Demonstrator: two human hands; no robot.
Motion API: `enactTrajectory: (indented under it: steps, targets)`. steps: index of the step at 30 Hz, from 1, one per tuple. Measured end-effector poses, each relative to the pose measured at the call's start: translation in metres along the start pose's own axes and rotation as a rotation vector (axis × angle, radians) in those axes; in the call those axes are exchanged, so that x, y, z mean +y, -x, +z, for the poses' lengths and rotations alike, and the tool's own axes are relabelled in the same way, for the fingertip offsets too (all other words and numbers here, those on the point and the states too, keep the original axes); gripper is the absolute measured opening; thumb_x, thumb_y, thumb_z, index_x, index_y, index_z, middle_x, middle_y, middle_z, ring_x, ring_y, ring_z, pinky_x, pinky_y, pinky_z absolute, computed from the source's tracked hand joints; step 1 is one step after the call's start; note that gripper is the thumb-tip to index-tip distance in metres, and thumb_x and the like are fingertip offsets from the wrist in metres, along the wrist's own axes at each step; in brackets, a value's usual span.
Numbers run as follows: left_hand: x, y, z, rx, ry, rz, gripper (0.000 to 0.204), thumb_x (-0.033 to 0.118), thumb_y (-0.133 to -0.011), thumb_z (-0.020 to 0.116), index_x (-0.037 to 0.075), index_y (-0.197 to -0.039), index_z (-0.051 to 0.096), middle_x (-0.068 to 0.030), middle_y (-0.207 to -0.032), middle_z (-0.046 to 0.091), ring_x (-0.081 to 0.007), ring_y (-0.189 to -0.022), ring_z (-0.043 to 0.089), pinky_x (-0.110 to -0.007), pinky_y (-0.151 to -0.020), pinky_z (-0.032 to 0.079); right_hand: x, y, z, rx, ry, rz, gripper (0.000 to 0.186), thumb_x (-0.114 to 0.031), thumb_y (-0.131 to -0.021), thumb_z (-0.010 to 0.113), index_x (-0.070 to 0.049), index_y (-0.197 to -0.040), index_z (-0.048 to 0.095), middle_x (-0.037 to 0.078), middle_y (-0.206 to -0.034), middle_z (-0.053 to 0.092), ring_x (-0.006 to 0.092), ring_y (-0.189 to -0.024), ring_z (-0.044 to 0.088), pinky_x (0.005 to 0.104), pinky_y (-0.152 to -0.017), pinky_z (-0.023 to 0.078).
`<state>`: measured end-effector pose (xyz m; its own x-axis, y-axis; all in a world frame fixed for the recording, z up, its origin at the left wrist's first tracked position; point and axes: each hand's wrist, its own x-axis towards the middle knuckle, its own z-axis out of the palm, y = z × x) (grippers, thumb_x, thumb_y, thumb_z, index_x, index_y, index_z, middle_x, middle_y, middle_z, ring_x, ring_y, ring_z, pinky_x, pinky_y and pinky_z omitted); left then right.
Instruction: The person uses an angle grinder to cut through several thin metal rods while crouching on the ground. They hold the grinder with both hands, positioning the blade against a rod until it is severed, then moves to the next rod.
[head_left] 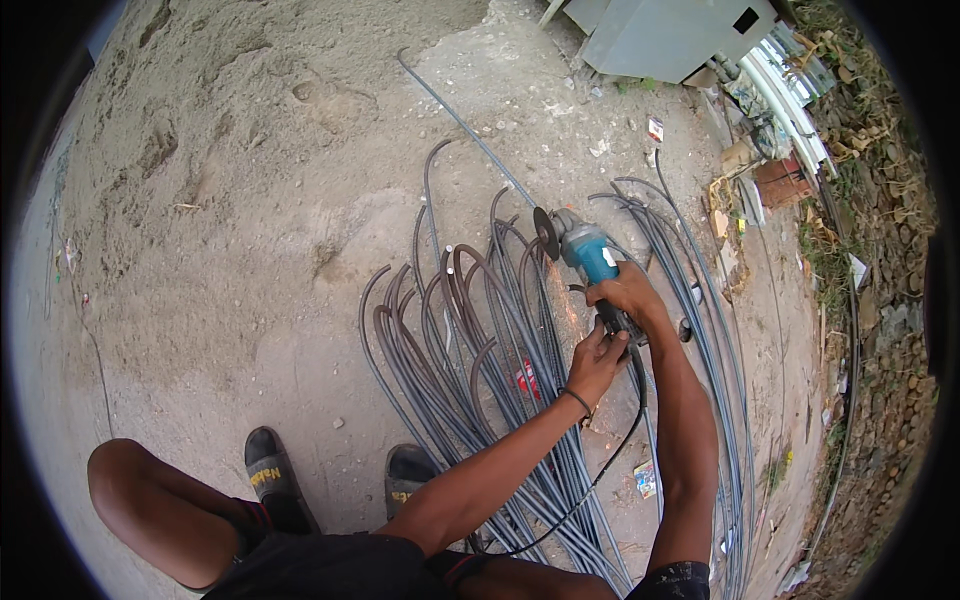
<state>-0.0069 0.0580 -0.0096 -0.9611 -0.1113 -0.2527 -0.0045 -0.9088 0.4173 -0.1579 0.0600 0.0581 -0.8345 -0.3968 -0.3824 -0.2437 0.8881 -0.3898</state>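
Beside the bent rods' (520, 320) far end, my right hand (630, 291) wraps the grinder (592, 257), my left hand (597, 362) grips its rear; seemingly mid-cut, I need the disc (546, 235) steady.

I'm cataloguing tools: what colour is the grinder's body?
Teal; the grinder's body shows best in the head view.

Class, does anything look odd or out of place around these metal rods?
Yes. A red scrap lies among the metal rods, like stray litter. Also, the left hand and right hand hold the grinder gloveless, with no guard plainly visible at its disc.
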Motion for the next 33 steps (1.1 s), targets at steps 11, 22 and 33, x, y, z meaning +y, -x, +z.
enactTrajectory:
  steps: [11, 22, 33]
  targets:
    - [0.001, -0.002, -0.003, -0.016, -0.017, -0.009, 0.057, 0.022, -0.104, 0.058, 0.013, -0.153, 0.033, -0.0025, -0.128, 0.059, -0.0134, -0.118, 0.057, -0.038, -0.105, 0.05, -0.006, 0.001, 0.001, 0.015, 0.01, 0.02, 0.057, -0.028, -0.05, 0.078, 0.007, -0.094, 0.071, 0.024, -0.088, 0.072, 0.0348, -0.081, 0.071, 0.0393, -0.075, 0.054]
    - [0.002, -0.001, -0.005, -0.008, -0.04, -0.015, 0.059, 0.023, -0.104, 0.057, 0.012, -0.155, 0.03, -0.0038, -0.131, 0.057, -0.0139, -0.12, 0.056, -0.039, -0.106, 0.049, -0.013, 0.005, 0.001, 0.003, 0.02, 0.037, 0.058, -0.029, -0.05, 0.078, 0.006, -0.096, 0.071, 0.023, -0.087, 0.072, 0.034, -0.08, 0.07, 0.0391, -0.075, 0.054]
    - [0.0, 0.002, 0.001, 0.048, -0.004, 0.047, 0.043, 0.024, -0.102, 0.061, 0.008, -0.139, 0.045, 0.0018, -0.101, 0.063, -0.0087, -0.099, 0.061, -0.031, -0.09, 0.055, -0.014, 0.008, -0.001, 0.0, 0.029, 0.043, 0.059, -0.031, -0.051, 0.078, 0.008, -0.094, 0.071, 0.025, -0.089, 0.072, 0.036, -0.083, 0.071, 0.0394, -0.076, 0.054]
